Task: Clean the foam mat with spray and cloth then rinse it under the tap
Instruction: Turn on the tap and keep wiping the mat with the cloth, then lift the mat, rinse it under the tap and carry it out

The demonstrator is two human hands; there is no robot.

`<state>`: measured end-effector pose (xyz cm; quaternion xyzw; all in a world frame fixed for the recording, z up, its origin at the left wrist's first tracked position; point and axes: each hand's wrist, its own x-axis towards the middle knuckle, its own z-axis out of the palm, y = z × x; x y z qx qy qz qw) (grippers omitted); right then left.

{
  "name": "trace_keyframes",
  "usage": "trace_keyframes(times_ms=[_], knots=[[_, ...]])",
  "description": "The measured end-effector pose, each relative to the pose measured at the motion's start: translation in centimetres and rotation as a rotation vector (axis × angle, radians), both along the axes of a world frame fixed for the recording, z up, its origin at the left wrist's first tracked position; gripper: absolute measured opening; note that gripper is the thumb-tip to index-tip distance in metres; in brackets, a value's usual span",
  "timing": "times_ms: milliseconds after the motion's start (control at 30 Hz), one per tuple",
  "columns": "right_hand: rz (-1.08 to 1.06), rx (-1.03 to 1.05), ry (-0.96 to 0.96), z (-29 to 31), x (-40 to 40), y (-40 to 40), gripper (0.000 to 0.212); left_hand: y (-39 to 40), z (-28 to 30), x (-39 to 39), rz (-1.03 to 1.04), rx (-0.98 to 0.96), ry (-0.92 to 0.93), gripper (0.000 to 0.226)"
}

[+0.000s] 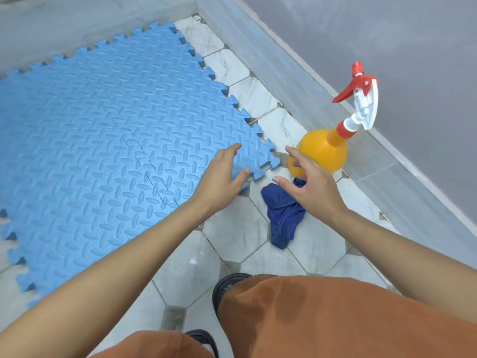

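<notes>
A blue foam mat (108,140) of interlocking pieces lies flat on the tiled floor, filling the left half of the view. My left hand (222,174) hovers open over its near right corner, fingers spread. An orange spray bottle (322,153) with a red and white trigger head stands on the floor just right of that corner. A crumpled dark blue cloth (281,218) lies on the tiles in front of the bottle. My right hand (307,182) is open above the cloth's top end and in front of the bottle, holding nothing.
The floor (237,236) is white marble-look octagonal tile. A grey wall (387,42) with a pale skirting runs diagonally along the right, close behind the bottle. My knees in orange shorts and dark sandals fill the bottom of the view.
</notes>
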<state>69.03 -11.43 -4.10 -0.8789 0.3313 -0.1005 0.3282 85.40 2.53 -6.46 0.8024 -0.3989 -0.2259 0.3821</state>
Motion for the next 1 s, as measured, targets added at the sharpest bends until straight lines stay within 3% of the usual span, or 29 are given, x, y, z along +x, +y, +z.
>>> trace_keyframes(times_ms=[300,433,567,700,833,933,1000], knots=[[0.207,-0.065,0.120,-2.1,13.1,-0.9,0.082,13.6,-0.8,12.3,0.503,0.122,-0.122,0.056],[0.267,-0.177,0.190,-4.0,18.7,-1.5,0.090,20.2,-2.6,16.1,0.745,0.271,-0.137,0.061],[0.120,-0.228,0.393,-5.5,22.0,-2.3,0.099,24.9,-4.3,16.9,0.969,0.546,-0.092,0.075],[-0.015,-0.077,0.479,-6.7,22.7,-3.1,0.115,27.6,-5.3,16.6,1.078,0.683,0.051,0.098],[-0.116,0.016,0.371,-6.4,23.3,-4.3,0.109,28.0,-5.8,17.9,1.139,0.536,0.144,0.103],[-0.178,0.212,0.378,-5.2,24.7,-6.8,0.099,28.9,-4.8,19.6,1.315,0.346,0.346,0.112],[-0.148,0.279,0.419,-4.5,25.6,-7.7,0.091,29.8,-3.8,20.8,1.384,0.172,0.535,0.100]])
